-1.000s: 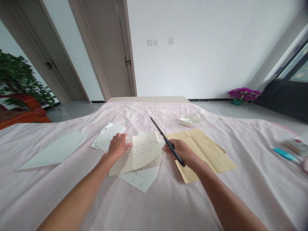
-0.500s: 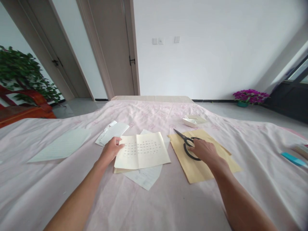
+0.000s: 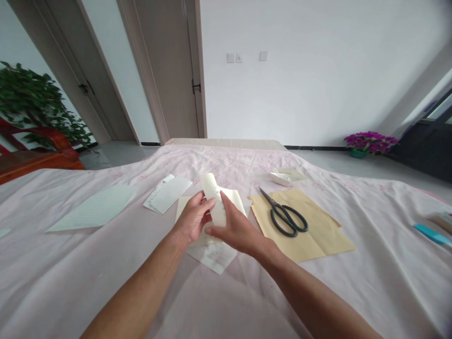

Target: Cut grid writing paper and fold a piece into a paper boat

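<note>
Both hands hold a cream printed sheet point(image 3: 216, 201) lifted and curled over above the pink cloth. My left hand point(image 3: 192, 220) grips its left side and my right hand point(image 3: 236, 227) pinches its right side. A white sheet point(image 3: 212, 254) lies under them on the cloth. Black scissors point(image 3: 286, 218) lie shut on a yellow paper point(image 3: 310, 235) just to the right of my right hand, with nothing touching them.
A pale green lined sheet point(image 3: 93, 213) and small white slips point(image 3: 167, 199) lie at the left. A folded white paper boat point(image 3: 284, 176) sits behind the yellow paper. A blue object point(image 3: 431, 234) lies at the far right. The pink cloth point(image 3: 381, 273) covers the whole surface.
My right hand set the scissors down on the yellow paper, let go and moved left to the cream sheet. Both hands now lift and curl that sheet.
</note>
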### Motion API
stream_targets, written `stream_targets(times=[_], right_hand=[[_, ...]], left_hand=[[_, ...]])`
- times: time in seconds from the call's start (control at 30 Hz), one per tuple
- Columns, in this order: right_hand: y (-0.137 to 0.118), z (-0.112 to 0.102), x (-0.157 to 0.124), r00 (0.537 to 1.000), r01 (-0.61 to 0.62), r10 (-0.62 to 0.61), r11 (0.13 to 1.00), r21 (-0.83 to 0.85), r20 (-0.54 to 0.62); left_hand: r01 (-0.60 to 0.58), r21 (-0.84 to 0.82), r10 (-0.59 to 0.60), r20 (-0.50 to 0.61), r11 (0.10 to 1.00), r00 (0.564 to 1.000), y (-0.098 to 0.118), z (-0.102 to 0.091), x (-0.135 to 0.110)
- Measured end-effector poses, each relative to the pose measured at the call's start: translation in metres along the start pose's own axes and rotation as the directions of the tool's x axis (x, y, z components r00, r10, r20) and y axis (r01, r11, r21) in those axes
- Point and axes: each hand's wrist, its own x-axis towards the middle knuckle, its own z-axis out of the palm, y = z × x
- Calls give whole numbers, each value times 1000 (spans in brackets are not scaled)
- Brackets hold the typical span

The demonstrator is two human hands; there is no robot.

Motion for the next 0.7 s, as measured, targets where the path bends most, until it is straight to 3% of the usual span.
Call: stream_targets(times=[0.1, 0.17, 0.2, 0.27, 0.33, 0.43, 0.53, 0.7], right_hand=[[20, -16, 6, 974, -82, 60, 992, -93, -218], [42, -41, 9, 940, -115, 76, 988, -101, -333], [54, -57, 10, 923, -135, 90, 986, -96, -373], [80, -91, 11, 889, -192, 127, 976, -106, -440], [104, -125, 8, 854, -292, 157, 933, -208, -495], [135, -163, 1, 772, -529, 246, 760, -379, -586], [158, -179, -8, 753, -603, 312, 681, -415, -580], [172, -170, -17, 740, -646, 352, 608, -461, -573]], left_hand=[[-29, 36, 25, 93, 999, 995, -9, 4, 8], [-98, 273, 84, 62, 957, 995, -25, 0, 14], [-131, 459, 118, 57, 879, 991, -35, -2, 17], [-181, 789, 136, 124, 587, 983, -56, -5, 22], [-203, 885, 106, 175, 419, 979, -73, -4, 24], [-217, 959, 46, 212, 185, 976, -86, 1, 22], [-218, 971, -12, 218, -94, 976, -87, 6, 18], [-203, 968, 14, 207, -147, 978, -86, 11, 15]])
